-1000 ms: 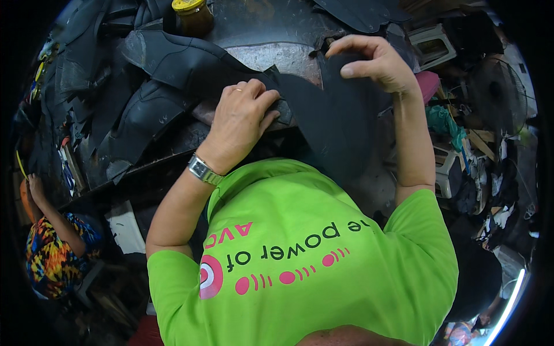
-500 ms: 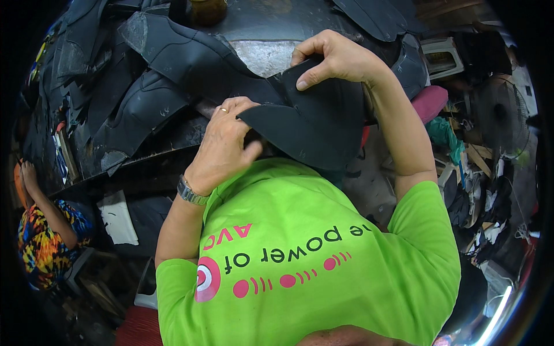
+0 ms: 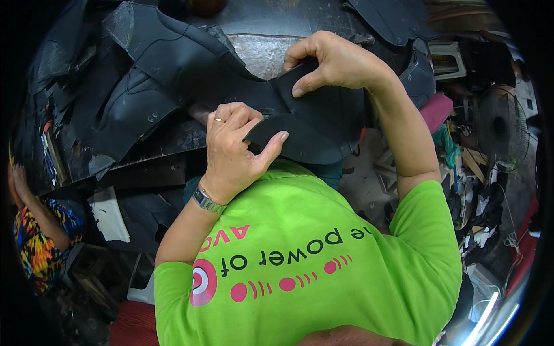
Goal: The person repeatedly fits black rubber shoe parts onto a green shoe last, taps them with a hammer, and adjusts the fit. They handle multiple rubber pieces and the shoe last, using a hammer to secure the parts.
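A black leather-like sheet (image 3: 317,131), cut and stitched like a shoe upper, lies over the near edge of the worktable. My left hand (image 3: 234,144), with a ring and wristwatch, grips its left, near flap, thumb stretched along the top and fingers curled at the edge. My right hand (image 3: 329,60) pinches the sheet's far edge between thumb and bent fingers. Between the hands a slit or fold runs across the sheet. Beyond my left hand, a similar stitched black piece (image 3: 190,63) spreads over the table, meeting the held sheet; whether the two are joined I cannot tell.
More black pieces (image 3: 130,106) pile up on the left, and others (image 3: 392,20) lie far right. A pale worn patch (image 3: 262,55) shows on the dark table (image 3: 254,20). A fan (image 3: 502,130) stands right. At the left edge is another person's arm (image 3: 43,216).
My left hand has turned and shifted slightly right, bringing its thumb onto the flap. The raised flap now lies lower and flatter. My right hand keeps its pinch.
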A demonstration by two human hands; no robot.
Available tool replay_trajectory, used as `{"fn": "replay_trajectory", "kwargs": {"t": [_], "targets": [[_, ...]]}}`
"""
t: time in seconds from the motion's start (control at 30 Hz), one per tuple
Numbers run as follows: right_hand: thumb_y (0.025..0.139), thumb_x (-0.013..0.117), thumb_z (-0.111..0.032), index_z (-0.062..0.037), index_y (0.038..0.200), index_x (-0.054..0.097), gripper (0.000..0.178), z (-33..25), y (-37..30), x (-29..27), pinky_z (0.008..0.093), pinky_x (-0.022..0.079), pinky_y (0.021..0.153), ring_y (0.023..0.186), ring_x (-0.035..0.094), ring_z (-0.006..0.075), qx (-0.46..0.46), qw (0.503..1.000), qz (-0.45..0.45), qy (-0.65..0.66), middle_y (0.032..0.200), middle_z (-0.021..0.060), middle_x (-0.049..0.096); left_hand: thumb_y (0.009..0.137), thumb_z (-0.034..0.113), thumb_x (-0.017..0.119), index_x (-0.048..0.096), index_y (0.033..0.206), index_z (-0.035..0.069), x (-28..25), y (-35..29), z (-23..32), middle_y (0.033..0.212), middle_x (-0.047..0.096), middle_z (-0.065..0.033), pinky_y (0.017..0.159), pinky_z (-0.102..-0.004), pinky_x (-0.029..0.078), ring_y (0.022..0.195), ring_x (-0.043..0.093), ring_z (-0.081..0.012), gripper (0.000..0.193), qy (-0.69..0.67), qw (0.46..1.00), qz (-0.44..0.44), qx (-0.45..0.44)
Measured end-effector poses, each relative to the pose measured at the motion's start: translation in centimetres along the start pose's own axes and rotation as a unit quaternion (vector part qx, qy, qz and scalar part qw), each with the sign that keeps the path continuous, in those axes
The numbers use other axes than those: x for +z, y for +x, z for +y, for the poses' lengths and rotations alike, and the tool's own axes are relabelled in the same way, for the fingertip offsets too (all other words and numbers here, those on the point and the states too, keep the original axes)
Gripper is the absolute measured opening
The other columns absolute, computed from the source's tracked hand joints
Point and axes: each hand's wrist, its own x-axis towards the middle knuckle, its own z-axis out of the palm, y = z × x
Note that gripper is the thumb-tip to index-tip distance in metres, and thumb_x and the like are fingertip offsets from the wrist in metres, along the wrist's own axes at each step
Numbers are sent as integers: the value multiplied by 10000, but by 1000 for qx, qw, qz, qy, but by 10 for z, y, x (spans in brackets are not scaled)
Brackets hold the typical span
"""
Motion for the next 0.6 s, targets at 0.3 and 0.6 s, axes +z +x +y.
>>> {"fn": "replay_trajectory", "kwargs": {"t": [0.3,0.6], "targets": [[663,874,-90,23,952,615,404,1,2,5,318,457,869,839,539,156,-11,1000,14,8,850,49,613,679,215,818,682,763,34,4,3,0,839,616,-32,767,-368,398,856,557,-237,241,30,999,12,-7],[678,863,-78,37,963,609,398,2,2,8,303,476,811,812,541,145,6,1000,7,-9,845,63,617,677,201,810,654,743,47,6,6,3,813,581,-41,746,-379,386,831,536,-244,229,58,998,-8,-13]]}}
